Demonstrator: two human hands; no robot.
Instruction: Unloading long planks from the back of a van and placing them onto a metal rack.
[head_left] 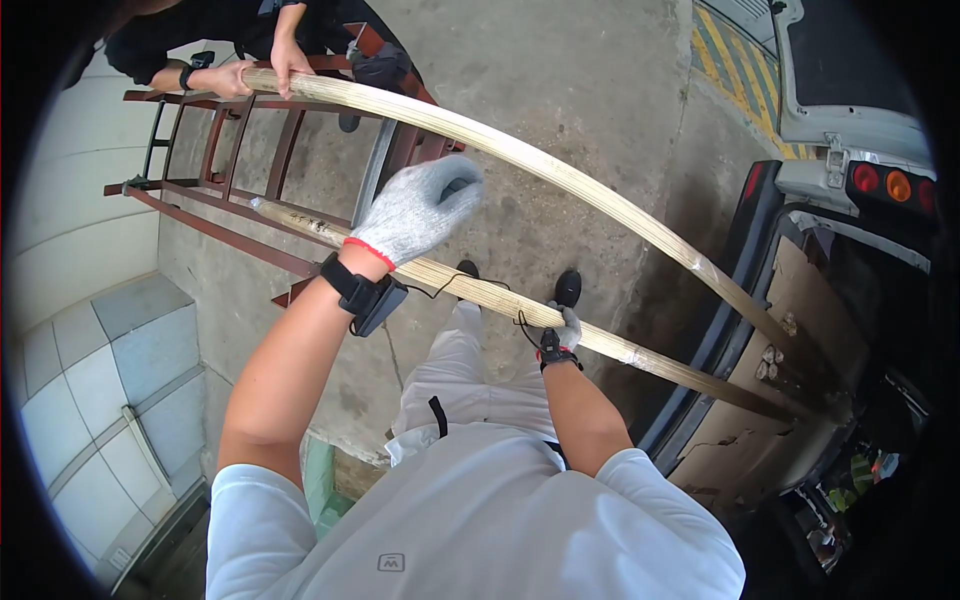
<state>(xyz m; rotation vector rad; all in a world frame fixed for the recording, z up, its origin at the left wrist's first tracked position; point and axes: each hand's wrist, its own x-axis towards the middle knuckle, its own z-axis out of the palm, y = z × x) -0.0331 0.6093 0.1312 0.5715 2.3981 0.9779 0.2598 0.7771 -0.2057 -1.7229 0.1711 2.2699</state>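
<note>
Concrete floor (560, 90), right hand (567, 328) on bundle (612, 346)

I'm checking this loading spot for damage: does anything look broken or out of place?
Yes: the brown cardboard sheet in the open rear of the white vehicle looks torn, its edge ragged near the lower long, pale-yellow ribbed bundle. Nothing else stands out.

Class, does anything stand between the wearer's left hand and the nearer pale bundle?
Nothing visible blocks the left hand from the nearer bundle; only a thin black cable crosses it, to that hand's right.
</note>
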